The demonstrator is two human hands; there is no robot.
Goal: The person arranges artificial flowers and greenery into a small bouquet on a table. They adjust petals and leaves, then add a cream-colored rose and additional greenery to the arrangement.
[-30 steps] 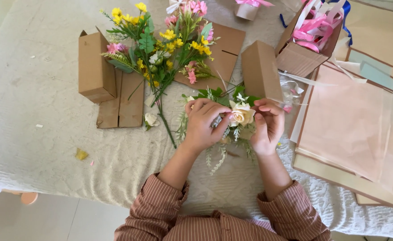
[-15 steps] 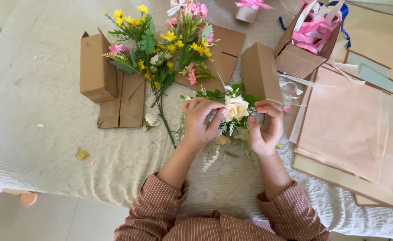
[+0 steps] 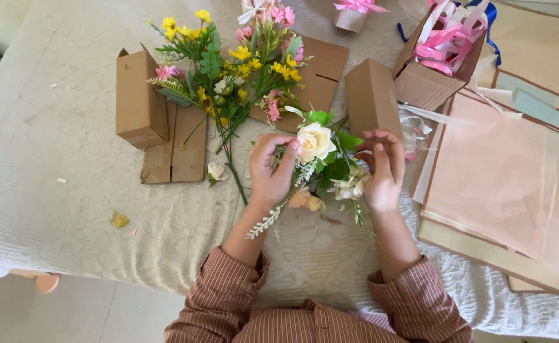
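The left hand [image 3: 270, 171] grips a small posy [image 3: 327, 168] of artificial stems, fingers curled narrow around it just under the cream rose [image 3: 315, 141], so the bloom faces up. The right hand [image 3: 383, 170] pinches the green leaves on the posy's far side, seemingly to hold them in place. The posy is held low over the cloth-covered worktop [image 3: 51, 190]. A loose bunch of yellow and pink flowers [image 3: 235, 70] lies just beyond, between brown cardboard boxes [image 3: 138, 98].

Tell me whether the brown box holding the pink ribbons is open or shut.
Open. The brown box has its flaps apart, and the pink ribbons spill out above its rim.
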